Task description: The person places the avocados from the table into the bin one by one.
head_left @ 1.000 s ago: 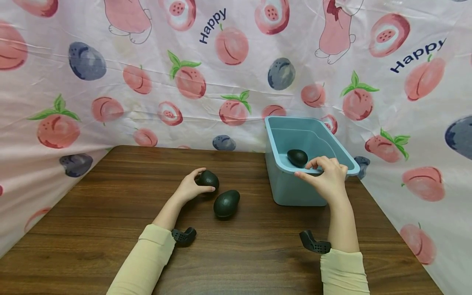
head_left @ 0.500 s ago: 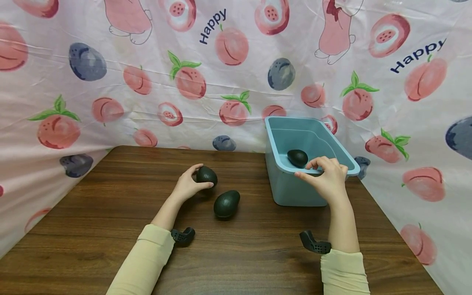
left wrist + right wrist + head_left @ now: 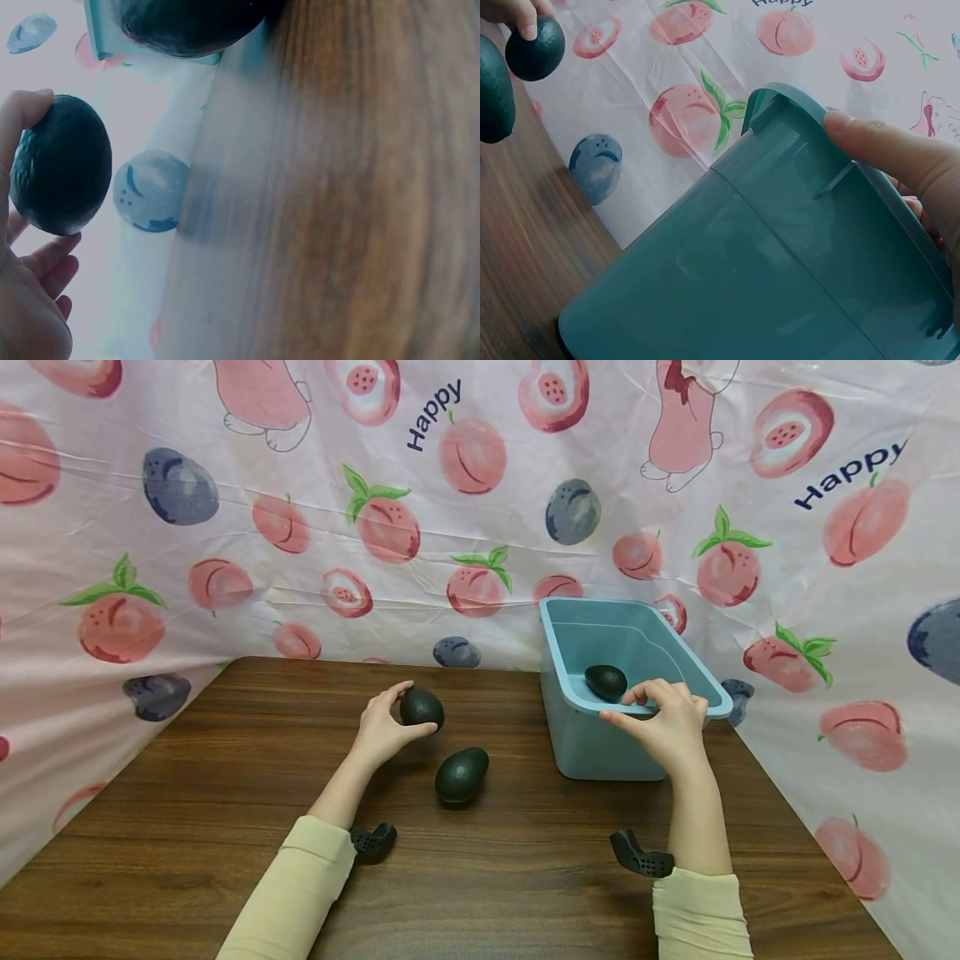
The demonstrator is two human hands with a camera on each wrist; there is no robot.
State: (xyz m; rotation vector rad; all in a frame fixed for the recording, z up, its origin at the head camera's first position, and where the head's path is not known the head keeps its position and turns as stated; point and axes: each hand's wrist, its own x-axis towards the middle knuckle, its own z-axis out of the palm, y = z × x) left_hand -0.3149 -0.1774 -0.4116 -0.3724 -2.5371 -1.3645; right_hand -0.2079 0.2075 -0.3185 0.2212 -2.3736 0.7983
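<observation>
My left hand (image 3: 378, 732) pinches a dark green avocado (image 3: 422, 708) between thumb and fingers, raised off the table. In the left wrist view the thumb lies on one end of this avocado (image 3: 64, 165) and fingertips on the other. A second avocado (image 3: 461, 775) lies on the table just in front of it. My right hand (image 3: 670, 725) grips the near rim of a light blue plastic bin (image 3: 600, 747), thumb outside and fingers inside. Inside the bin rests another avocado (image 3: 606, 682). The bin's outer wall (image 3: 727, 285) fills much of the right wrist view.
A brown wood-grain table (image 3: 510, 893) carries everything. Behind it and along both sides hangs a white cloth (image 3: 480, 510) printed with peaches, blueberries and rabbits. Black devices (image 3: 372, 841) are strapped at both wrists.
My left hand has lifted its avocado up from the table, slightly away from the second one. My right hand, the bin and the other avocados have stayed in place.
</observation>
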